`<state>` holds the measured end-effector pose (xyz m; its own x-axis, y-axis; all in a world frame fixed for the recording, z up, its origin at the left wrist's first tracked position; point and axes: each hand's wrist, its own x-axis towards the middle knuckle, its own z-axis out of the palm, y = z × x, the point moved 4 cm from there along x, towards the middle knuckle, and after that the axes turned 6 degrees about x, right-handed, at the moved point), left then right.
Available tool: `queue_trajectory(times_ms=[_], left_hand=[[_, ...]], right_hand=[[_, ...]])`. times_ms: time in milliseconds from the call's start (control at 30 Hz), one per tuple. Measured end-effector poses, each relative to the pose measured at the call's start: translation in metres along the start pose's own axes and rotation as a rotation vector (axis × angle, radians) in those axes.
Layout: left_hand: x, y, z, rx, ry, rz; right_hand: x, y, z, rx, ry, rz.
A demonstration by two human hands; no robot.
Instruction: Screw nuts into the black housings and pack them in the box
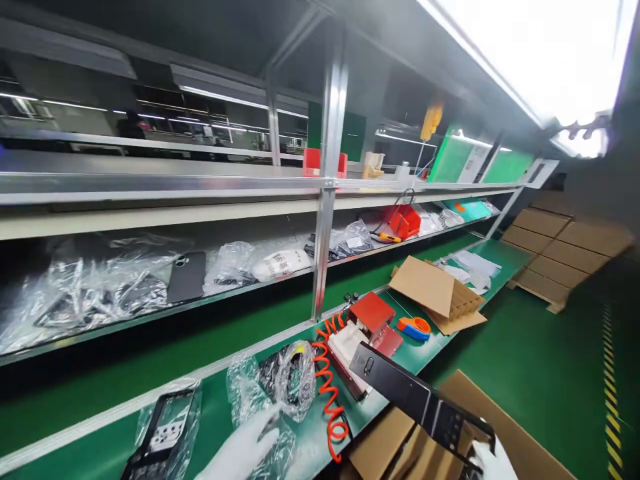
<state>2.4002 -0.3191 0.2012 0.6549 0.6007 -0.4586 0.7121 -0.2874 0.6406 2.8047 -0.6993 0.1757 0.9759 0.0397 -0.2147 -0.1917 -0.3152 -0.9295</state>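
My right hand (493,461), in a white glove and cut off by the bottom edge, grips one end of a black phone case (400,387) with a long flat flap. The flap reaches up and left over the red and white press fixture (350,350). My left hand (245,445), also white-gloved, is over the bench with its fingers apart. Its fingertips are at a crumpled clear plastic bag (250,387); whether they touch it I cannot tell. Just beyond lies a bagged bundle of black parts (293,377). Left of that hand, a black frame (167,427) rests in clear film.
A coiled orange air hose (327,387) runs beside the fixture. Behind are an orange and blue tape dispenser (415,328) and an open carton (435,293). An open cardboard box (485,413) stands below the bench edge. The shelf (240,290) holds bagged parts and a dark phone (187,277).
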Motion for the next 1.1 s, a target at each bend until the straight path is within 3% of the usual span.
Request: queue_trajectory(times_ms=[100, 167, 233, 267, 300, 367, 433, 500, 533, 667, 733, 833, 1000, 1100], left_hand=[[-0.027, 0.060, -0.053, -0.030, 0.184, 0.120], [-0.039, 0.096, -0.075, -0.014, 0.183, 0.219], [-0.046, 0.116, -0.075, -0.057, -0.024, 0.306], [-0.050, 0.119, -0.068, -0.093, -0.185, 0.335], [-0.055, 0.117, -0.062, -0.167, -0.271, 0.327], [-0.066, 0.107, -0.054, -0.314, -0.271, 0.276], [-0.080, 0.095, -0.054, -0.513, -0.104, 0.238], [-0.091, 0.085, -0.061, -0.743, 0.151, 0.234], [-0.096, 0.081, -0.066, -0.845, 0.290, 0.237], [-0.104, 0.071, -0.082, -1.034, 0.718, 0.242], [-0.107, 0.066, -0.086, -1.044, 0.858, 0.226], [-0.111, 0.059, -0.086, -1.034, 0.956, 0.195], [-0.116, 0.052, -0.087, -1.037, 0.949, 0.200], [-0.116, 0.054, -0.095, -1.032, 0.898, 0.262]], right_hand=[[-0.011, -0.107, 0.016, -0.030, -0.204, -0.196], [-0.036, -0.187, 0.055, -0.019, -0.422, -0.302], [-0.062, -0.257, 0.111, -0.072, -0.625, -0.429], [-0.075, -0.283, 0.142, -0.085, -0.746, -0.473], [-0.086, -0.304, 0.169, -0.041, -0.811, -0.519], [-0.113, -0.328, 0.211, 0.025, -0.912, -0.621], [-0.149, -0.332, 0.232, 0.145, -0.943, -0.711], [-0.195, -0.312, 0.240, 0.199, -0.945, -0.708], [-0.220, -0.295, 0.243, 0.189, -0.941, -0.678], [-0.320, -0.208, 0.266, -0.134, -1.305, -0.610], [-0.343, -0.183, 0.278, -0.156, -1.257, -0.552], [-0.356, -0.171, 0.295, -0.092, -1.269, -0.520], [-0.352, -0.178, 0.301, -0.009, -1.316, -0.545], [-0.348, -0.182, 0.296, 0.138, -1.359, -0.366]])
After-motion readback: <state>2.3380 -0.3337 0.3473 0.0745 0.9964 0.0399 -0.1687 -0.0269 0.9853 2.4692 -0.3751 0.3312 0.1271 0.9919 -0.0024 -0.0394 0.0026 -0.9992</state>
